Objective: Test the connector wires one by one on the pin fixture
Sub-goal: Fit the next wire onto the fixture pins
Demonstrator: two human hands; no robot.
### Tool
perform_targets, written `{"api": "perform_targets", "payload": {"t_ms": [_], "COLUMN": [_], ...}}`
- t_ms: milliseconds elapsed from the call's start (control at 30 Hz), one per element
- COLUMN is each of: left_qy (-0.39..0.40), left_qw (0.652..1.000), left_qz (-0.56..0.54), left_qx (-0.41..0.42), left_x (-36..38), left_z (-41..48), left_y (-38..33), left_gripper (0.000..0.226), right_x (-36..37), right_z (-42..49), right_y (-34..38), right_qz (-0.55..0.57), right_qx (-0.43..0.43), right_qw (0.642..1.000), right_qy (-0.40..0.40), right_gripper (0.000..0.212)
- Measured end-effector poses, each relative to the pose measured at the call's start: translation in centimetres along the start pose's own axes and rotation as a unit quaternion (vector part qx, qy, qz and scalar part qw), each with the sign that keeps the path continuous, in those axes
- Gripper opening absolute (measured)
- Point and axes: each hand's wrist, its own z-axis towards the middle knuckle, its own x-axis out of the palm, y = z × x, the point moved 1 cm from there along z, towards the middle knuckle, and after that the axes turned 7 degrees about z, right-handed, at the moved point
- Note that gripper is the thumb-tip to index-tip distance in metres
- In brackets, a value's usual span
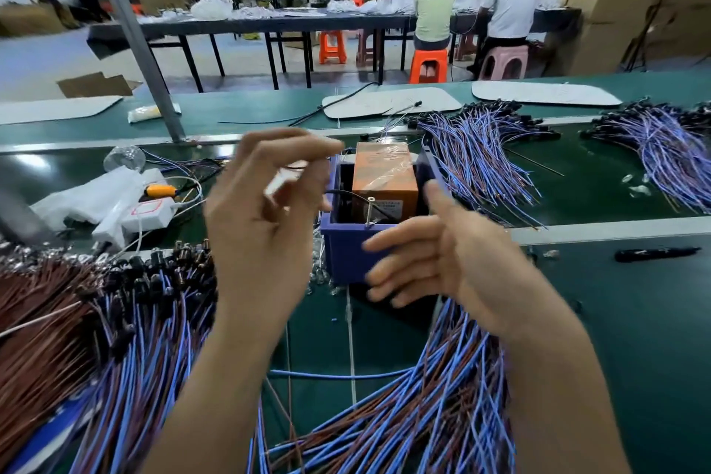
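Brown and blue wires make up the left pile (115,319) at the near left corner of the green tabletop (635,319). Their long axes run from the near edge up toward the middle, with black connectors at the far ends. Behind that pile lie white bags (88,200).

The left hand (265,212) is raised, its fingers curled, pinching one connector wire (284,179) between thumb and fingertips. The wire is blurred. It slants from lower left to upper right, its upper end toward the purple bin (346,250), and which end carries the connector cannot be told.

The bin stands mid-table and holds an orange box (384,181) wrapped in clear film. A metal pin (371,210) stands upright at the bin's near wall.

The right hand (442,254) hovers just before the bin's near right corner. It is relaxed and holds nothing, fingers pointing left and thumb up. Under its forearm the near bundle (442,396) fans out from the near edge.

Toward the far right, two far bundles (481,165) lie with connectors at the far side and loose ends pointing near-right.
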Motion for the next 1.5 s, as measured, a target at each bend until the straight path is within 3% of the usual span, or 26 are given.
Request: {"api": "perform_targets", "payload": {"t_ms": [67, 200, 300, 400, 500, 567, 600, 667, 733, 800, 867, 933, 1267, 1400, 1500], "left_qy": [0.048, 0.165, 0.225, 0.283, 0.313, 0.3, 0.282, 0.26, 0.253, 0.24, 0.225, 0.212, 0.059, 0.026, 0.112], "left_qw": [0.998, 0.975, 0.959, 0.942, 0.938, 0.95, 0.959, 0.958, 0.922, 0.881, 0.855, 0.844, 0.828, 0.833, 0.865], "left_qz": [0.019, 0.043, 0.004, -0.042, -0.062, -0.034, -0.004, 0.001, -0.097, -0.199, -0.271, -0.307, -0.389, -0.374, -0.266], "left_qx": [0.045, 0.14, 0.173, 0.172, 0.138, 0.082, 0.032, -0.124, -0.278, -0.355, -0.38, -0.386, -0.4, -0.407, -0.409], "left_x": [1.3, 2.5, 3.1, 4.1, 4.7, 4.6, 4.6, 4.5, 4.3, 4.2, 3.9, 3.6, 0.8, 0.4, 1.4], "left_z": [-0.7, -1.8, -2.5, -3.7, -4.3, -4.2, -4.0, -3.6, -3.1, -2.7, -2.4, -2.2, 0.1, 0.2, -0.8], "left_y": [-1.7, -3.4, -4.5, -5.6, -5.7, -5.0, -4.4, -2.8, -1.5, -0.5, -0.2, 0.0, 2.0, 2.4, 1.7], "left_gripper": [0.014, 0.013, 0.013, 0.015, 0.013, 0.011, 0.021, 0.041, 0.045, 0.046, 0.04, 0.034, 0.027, 0.022, 0.019], "right_x": [2.0, 2.1, 0.5, -0.7, -2.3, -3.0, -3.3, -3.6, -3.5, -3.1, -2.7, -2.3, -2.1, -2.0, -1.7], "right_z": [0.2, 0.0, -0.7, -1.2, -1.4, -1.7, -1.9, -2.1, -2.3, -2.2, -2.0, -1.7, -0.4, -0.2, 0.3], "right_y": [-0.4, -0.2, 0.7, 1.8, 1.9, 1.7, 1.7, 1.6, 1.4, 1.1, 0.7, 0.3, -1.8, -1.9, -1.8], "right_qz": [0.037, 0.129, 0.182, 0.245, 0.209, 0.162, 0.132, 0.073, -0.001, -0.099, -0.178, -0.219, -0.338, -0.348, -0.341], "right_qx": [0.032, -0.059, -0.155, -0.16, -0.187, -0.189, -0.188, -0.182, -0.163, -0.125, -0.082, -0.04, 0.144, 0.16, 0.083], "right_qw": [0.997, 0.987, 0.97, 0.956, 0.954, 0.963, 0.969, 0.979, 0.986, 0.987, 0.98, 0.974, 0.918, 0.909, 0.93], "right_qy": [0.065, 0.071, 0.05, -0.032, -0.103, -0.101, -0.089, -0.057, -0.026, -0.001, 0.021, 0.051, 0.153, 0.163, 0.109], "right_gripper": [0.062, 0.022, 0.021, 0.034, 0.04, 0.038, 0.034, 0.024, 0.019, 0.013, 0.005, 0.011, 0.011, 0.006, 0.015]}}
